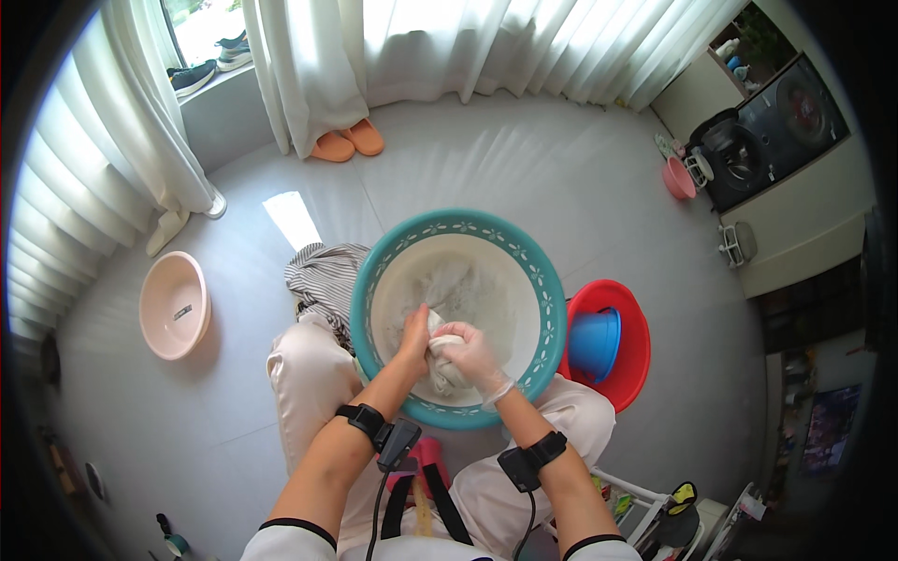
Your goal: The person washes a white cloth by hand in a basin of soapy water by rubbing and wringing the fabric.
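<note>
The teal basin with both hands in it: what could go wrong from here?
If the left hand and right hand squeeze the white cloth hard, cloudy water in the basin could splash onto the pale trousers. The striped cloth beside it might get wet too. The clear glove looks loose at the cuff, so water could perhaps run in.

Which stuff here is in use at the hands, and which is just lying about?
In use:
- white cloth, between left hand and right hand
- teal-rimmed basin

Apparently lying about:
- pale pink basin
- red tub
- blue bucket
- orange slippers
</note>
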Demonstrator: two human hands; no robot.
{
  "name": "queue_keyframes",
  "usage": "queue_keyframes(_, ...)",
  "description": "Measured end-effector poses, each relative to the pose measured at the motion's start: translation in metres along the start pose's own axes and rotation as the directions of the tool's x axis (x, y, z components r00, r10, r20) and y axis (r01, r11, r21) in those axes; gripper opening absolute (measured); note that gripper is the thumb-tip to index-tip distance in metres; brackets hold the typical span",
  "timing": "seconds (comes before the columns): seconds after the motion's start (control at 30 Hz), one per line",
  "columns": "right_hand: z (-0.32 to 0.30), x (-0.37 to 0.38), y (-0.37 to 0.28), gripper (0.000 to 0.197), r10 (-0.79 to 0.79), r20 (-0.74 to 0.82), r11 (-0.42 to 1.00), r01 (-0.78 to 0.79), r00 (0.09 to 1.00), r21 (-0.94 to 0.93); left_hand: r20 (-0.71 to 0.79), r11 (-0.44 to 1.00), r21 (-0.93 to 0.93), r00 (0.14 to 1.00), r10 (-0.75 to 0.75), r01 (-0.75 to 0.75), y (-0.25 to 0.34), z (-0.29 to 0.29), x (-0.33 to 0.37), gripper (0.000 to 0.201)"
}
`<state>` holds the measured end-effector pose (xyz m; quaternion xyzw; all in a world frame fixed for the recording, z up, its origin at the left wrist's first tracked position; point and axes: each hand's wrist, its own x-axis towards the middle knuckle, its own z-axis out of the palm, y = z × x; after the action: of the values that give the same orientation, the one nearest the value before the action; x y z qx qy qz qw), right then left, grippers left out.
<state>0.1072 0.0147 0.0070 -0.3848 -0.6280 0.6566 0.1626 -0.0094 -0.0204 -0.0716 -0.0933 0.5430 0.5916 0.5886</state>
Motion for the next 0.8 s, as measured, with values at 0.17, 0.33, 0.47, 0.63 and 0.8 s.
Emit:
queue_keyframes(0.17, 0.031, -0.029, -0.028, 0.026, -0.472, -0.082, 0.760, 0.358, 0.878, -0.543, 0.303, 0.929, -0.318, 0.949, -0.089, 0.188, -0.016, -0.013, 0.000, 0.037)
queue_keyframes(0.33, 0.009, -0.019, -0.004, 0.026, -0.586, -0.065, 0.614, 0.391, 0.807, -0.686, 0.186, 0.989, -0.145, 0.982, -0.003, 0.031, -0.002, 0.016, -0.038, 0.027)
queue_keyframes(0.47, -0.009, 0.002, -0.007, 0.028, -0.476, -0.200, 0.691, 0.224, 0.857, -0.687, 0.120, 0.977, 0.124, 0.980, 0.161, -0.176, 0.007, 0.004, -0.034, 0.028)
queue_keyframes(0.63, -0.078, 0.023, 0.017, 0.032, 0.015, -0.268, 0.571, -0.228, 0.963, -0.789, 0.321, 0.364, 0.802, 0.856, 0.406, -0.474, 0.026, 0.011, -0.054, 0.040)
queue_keyframes(0.8, -0.061, 0.022, 0.020, 0.039, -0.007, -0.210, 0.334, -0.195, 0.978, -0.922, 0.256, 0.161, 0.949, 0.961, 0.103, -0.270, 0.051, 0.006, -0.034, 0.040)
